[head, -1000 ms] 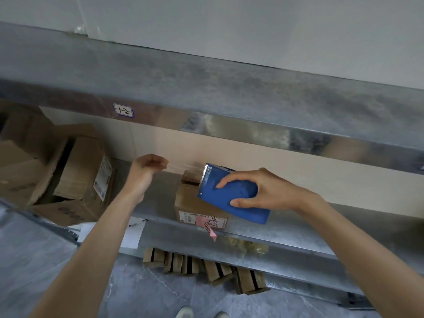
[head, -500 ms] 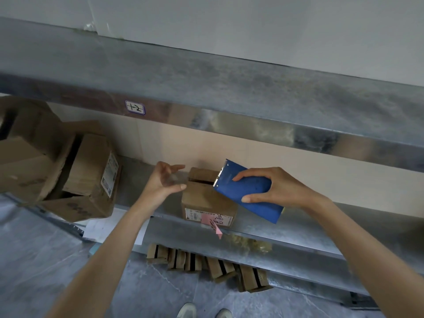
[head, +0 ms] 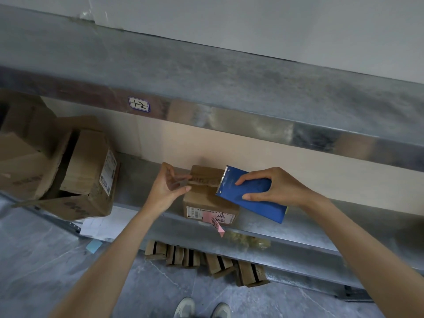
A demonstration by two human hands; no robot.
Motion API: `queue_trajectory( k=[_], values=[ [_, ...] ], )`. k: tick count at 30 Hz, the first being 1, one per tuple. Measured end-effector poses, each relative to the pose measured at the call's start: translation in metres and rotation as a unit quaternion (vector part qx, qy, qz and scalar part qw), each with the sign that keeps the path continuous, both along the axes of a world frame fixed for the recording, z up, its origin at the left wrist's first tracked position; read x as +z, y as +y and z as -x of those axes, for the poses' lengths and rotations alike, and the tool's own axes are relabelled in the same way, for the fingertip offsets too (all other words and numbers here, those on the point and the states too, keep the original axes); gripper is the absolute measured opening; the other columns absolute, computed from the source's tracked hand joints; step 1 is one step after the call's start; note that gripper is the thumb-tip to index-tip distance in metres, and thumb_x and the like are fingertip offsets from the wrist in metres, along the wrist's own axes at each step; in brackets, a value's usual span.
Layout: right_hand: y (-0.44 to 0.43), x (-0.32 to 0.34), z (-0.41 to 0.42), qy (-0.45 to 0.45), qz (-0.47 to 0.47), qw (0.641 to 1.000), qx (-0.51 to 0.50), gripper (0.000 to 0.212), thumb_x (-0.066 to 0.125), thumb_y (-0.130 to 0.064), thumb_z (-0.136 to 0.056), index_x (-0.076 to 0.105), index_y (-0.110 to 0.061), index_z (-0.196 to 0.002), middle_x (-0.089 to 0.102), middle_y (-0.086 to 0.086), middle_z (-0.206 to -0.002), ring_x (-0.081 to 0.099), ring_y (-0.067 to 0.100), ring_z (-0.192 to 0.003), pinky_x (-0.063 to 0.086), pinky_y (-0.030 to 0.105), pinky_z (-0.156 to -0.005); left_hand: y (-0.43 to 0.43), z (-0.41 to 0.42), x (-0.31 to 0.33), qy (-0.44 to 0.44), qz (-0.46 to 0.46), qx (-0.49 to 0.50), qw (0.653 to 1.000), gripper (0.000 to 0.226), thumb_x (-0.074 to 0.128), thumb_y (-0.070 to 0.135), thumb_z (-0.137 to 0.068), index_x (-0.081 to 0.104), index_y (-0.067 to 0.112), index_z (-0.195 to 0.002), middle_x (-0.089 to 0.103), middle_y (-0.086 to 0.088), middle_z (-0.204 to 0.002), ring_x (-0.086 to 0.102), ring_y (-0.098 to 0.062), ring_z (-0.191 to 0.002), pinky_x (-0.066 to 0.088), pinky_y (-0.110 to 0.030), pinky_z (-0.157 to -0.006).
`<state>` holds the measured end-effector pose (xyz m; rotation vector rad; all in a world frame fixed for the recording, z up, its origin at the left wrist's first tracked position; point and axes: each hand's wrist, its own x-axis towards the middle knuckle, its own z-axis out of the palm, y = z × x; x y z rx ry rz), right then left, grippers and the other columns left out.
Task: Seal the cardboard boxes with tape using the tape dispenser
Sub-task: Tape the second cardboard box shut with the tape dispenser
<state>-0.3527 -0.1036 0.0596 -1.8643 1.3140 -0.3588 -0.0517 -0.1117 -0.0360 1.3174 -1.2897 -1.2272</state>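
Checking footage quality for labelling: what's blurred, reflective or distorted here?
Head view: the left hand has motion-blurred fingers beside the small box; the upper shelf lip shows patchy reflections; the wide lens slightly bows the shelf lines; the tape dispenser is sharp.

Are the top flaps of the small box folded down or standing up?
Folded down: on the small box both flaps lie flat, meeting at a seam.
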Motion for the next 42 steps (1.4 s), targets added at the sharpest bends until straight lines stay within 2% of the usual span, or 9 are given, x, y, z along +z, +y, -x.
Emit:
queue_trajectory(
  k=[5, 10, 15, 19, 22, 28, 32, 36, 42],
  values=[
    [-0.006, -0.004, -0.002, -0.002, -0.014, 1.000, 0.007, 0.028, 0.083, -0.039, -0.077, 0.074, -0.046, -0.102, 0.069, -0.027, -0.111, 0.064, -0.001, -0.106, 0.050, 0.034, -0.101, -0.002, -0.004, -0.004, 0.013, -0.007, -0.003, 1.000, 0.045, 0.074, -0.010, -0.079, 0.040, 0.017, -0.091, 0.072, -0.014, -0.109, 0.068, -0.018, -0.110, 0.055, -0.034, -0.093],
    [-0.012, -0.008, 0.001, -0.018, -0.030, 0.999, 0.006, 0.027, 0.082, -0.034, -0.079, 0.075, -0.040, -0.105, 0.070, -0.025, -0.111, 0.065, -0.002, -0.103, 0.052, 0.025, -0.096, -0.004, -0.001, -0.001, -0.025, -0.015, 0.005, 1.000, 0.045, 0.079, -0.003, -0.077, 0.040, 0.016, -0.089, 0.075, -0.001, -0.100, 0.069, -0.007, -0.101, 0.053, -0.025, -0.088],
    [-0.017, -0.010, 0.002, -0.025, -0.042, 0.999, 0.009, 0.027, 0.081, -0.033, -0.081, 0.075, -0.040, -0.105, 0.070, -0.024, -0.109, 0.066, -0.001, -0.099, 0.053, 0.018, -0.087, -0.012, -0.010, -0.002, 0.015, -0.086, 0.010, 0.996, 0.041, 0.079, 0.001, -0.078, 0.042, 0.016, -0.086, 0.076, -0.002, -0.104, 0.068, -0.017, -0.109, 0.048, -0.036, -0.097],
    [-0.019, -0.009, 0.002, -0.021, -0.048, 0.998, 0.018, 0.027, 0.081, -0.031, -0.081, 0.074, -0.040, -0.106, 0.070, -0.025, -0.107, 0.065, -0.002, -0.099, 0.051, 0.014, -0.085, -0.017, -0.013, 0.004, 0.088, -0.135, 0.059, 0.985, 0.015, 0.061, 0.003, -0.094, 0.054, 0.011, -0.085, 0.069, -0.006, -0.094, 0.066, -0.019, -0.092, 0.055, -0.027, -0.080],
    [-0.019, -0.009, 0.002, -0.021, -0.053, 0.998, 0.021, 0.027, 0.081, -0.030, -0.081, 0.074, -0.039, -0.106, 0.070, -0.025, -0.106, 0.065, -0.002, -0.098, 0.052, 0.015, -0.087, -0.022, -0.015, 0.003, 0.066, -0.139, 0.061, 0.986, 0.012, 0.062, 0.006, -0.094, 0.055, 0.010, -0.086, 0.063, -0.006, -0.087, 0.061, -0.015, -0.079, 0.053, -0.018, -0.066],
    [-0.018, -0.008, 0.001, -0.010, -0.050, 0.998, 0.024, 0.027, 0.081, -0.032, -0.082, 0.073, -0.043, -0.106, 0.069, -0.026, -0.109, 0.064, -0.002, -0.101, 0.051, 0.021, -0.094, -0.027, -0.014, -0.004, 0.007, -0.152, 0.052, 0.987, 0.016, 0.064, 0.013, -0.095, 0.055, 0.009, -0.083, 0.053, -0.006, -0.070, 0.050, -0.017, -0.068, 0.042, -0.026, -0.066],
    [-0.018, -0.009, 0.001, -0.005, -0.049, 0.998, 0.026, 0.027, 0.080, -0.034, -0.081, 0.073, -0.046, -0.105, 0.069, -0.025, -0.111, 0.064, 0.000, -0.103, 0.051, 0.028, -0.097, -0.027, -0.009, -0.011, -0.056, -0.139, 0.055, 0.987, 0.018, 0.062, 0.015, -0.097, 0.051, 0.011, -0.082, 0.053, -0.006, -0.073, 0.050, -0.017, -0.069, 0.041, -0.026, -0.065],
    [-0.018, -0.011, 0.001, -0.007, -0.046, 0.999, 0.027, 0.027, 0.080, -0.036, -0.081, 0.073, -0.046, -0.105, 0.069, -0.026, -0.111, 0.064, 0.000, -0.103, 0.052, 0.032, -0.097, -0.021, 0.001, -0.024, -0.134, -0.109, 0.055, 0.983, 0.018, 0.061, 0.017, -0.097, 0.050, 0.018, -0.083, 0.059, -0.003, -0.083, 0.057, -0.018, -0.079, 0.044, -0.031, -0.073],
    [-0.016, -0.013, 0.001, -0.005, -0.037, 0.999, 0.024, 0.028, 0.080, -0.035, -0.082, 0.072, -0.044, -0.107, 0.067, -0.029, -0.113, 0.062, -0.003, -0.106, 0.050, 0.031, -0.099, -0.014, 0.026, -0.039, -0.113, -0.097, 0.073, 0.986, 0.009, 0.047, 0.012, -0.103, 0.048, 0.014, -0.095, 0.057, -0.001, -0.087, 0.057, -0.014, -0.079, 0.044, -0.022, -0.066]
  ],
)
